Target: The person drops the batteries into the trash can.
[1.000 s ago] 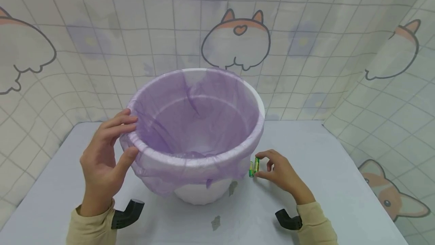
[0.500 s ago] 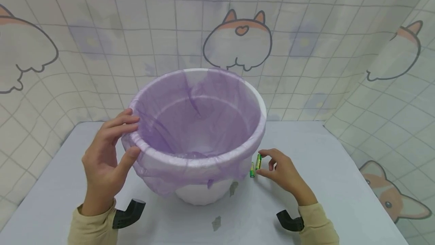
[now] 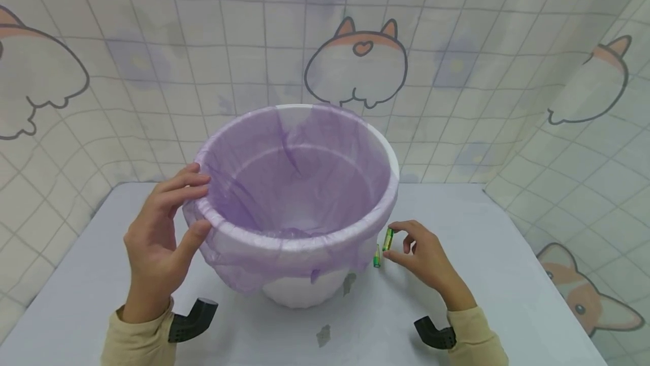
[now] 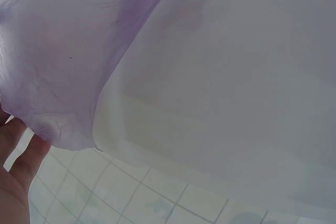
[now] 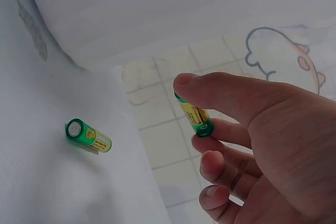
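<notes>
A white trash can (image 3: 299, 292) lined with a purple plastic bag (image 3: 244, 276) stands in the middle of the table. My left hand (image 3: 157, 242) holds its left rim, fingertips over the top edge and thumb on the near side. In the left wrist view, fingertips (image 4: 39, 148) show at the bag's hanging edge. Right of the can, my right hand (image 3: 424, 256) pinches a green and yellow battery (image 5: 197, 116) by its two ends, between thumb and finger. A second such battery (image 5: 90, 136) lies on the table beside the can, just left of the held one.
The table (image 3: 472, 230) is covered in a pale sheet with grey patches (image 3: 323, 335) near the front. Behind and at both sides hangs a tile-patterned curtain (image 3: 228, 44) with cartoon dogs. A black device (image 3: 193, 321) is worn at each wrist.
The right hand has lifted its battery slightly up and to the right, widening the gap to the other battery. The left hand stays on the rim.
</notes>
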`<state>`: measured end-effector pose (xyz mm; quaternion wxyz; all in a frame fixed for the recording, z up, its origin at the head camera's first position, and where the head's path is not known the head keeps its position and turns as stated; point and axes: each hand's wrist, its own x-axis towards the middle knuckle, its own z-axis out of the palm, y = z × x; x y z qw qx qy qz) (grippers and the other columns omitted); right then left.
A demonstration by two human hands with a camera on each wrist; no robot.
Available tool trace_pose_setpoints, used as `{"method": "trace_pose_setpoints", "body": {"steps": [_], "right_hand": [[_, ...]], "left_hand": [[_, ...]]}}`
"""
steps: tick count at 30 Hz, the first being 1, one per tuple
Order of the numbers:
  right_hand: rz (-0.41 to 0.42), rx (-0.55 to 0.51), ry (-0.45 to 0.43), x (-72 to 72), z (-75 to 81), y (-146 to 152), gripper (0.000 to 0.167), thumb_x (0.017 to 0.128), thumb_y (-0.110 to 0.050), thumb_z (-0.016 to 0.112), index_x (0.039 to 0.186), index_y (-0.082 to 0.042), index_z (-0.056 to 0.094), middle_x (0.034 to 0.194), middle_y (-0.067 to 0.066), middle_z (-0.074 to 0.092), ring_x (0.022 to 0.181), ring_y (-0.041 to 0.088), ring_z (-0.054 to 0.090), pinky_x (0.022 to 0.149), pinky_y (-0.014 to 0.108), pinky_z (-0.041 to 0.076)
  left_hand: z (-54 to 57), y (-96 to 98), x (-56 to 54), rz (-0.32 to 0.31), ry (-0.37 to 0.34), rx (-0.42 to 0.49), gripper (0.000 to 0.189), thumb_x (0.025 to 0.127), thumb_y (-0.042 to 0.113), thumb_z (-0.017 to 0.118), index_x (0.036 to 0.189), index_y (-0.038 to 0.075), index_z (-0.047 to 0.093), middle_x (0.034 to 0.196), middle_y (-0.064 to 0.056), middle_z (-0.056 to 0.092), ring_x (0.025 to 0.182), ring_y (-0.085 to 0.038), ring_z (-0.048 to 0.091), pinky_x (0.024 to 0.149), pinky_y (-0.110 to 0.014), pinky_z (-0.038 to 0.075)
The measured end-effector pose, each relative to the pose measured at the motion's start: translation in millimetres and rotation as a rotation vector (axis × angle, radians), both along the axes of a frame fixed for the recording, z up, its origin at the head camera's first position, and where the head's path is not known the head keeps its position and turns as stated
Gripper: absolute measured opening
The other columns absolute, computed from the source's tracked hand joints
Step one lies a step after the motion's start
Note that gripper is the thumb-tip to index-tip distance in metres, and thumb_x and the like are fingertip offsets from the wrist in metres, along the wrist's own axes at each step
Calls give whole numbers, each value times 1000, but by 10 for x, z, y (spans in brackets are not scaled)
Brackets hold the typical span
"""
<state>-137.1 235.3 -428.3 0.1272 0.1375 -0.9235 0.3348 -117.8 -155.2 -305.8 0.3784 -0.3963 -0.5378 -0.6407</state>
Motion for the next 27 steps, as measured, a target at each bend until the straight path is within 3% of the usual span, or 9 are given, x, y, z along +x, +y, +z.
{"method": "trace_pose_setpoints", "body": {"steps": [16, 27], "right_hand": [[11, -36, 159, 24, 79, -6, 45, 72, -14, 84, 113, -11, 65, 97, -3, 61, 65, 7, 46, 55, 18, 41], [9, -60, 221, 59, 135, -23, 45, 70, -13, 84, 111, -11, 65, 95, -6, 60, 64, 7, 44, 53, 19, 40]], "left_hand": [[-7, -18, -8, 8, -3, -8, 34, 81, 0, 73, 103, -22, 58, 115, -20, 66, 126, -34, 54, 114, -35, 42], [-13, -9, -10, -3, 4, -8, 33, 81, -1, 72, 103, -22, 58, 116, -20, 66, 126, -33, 54, 114, -35, 42]]}}
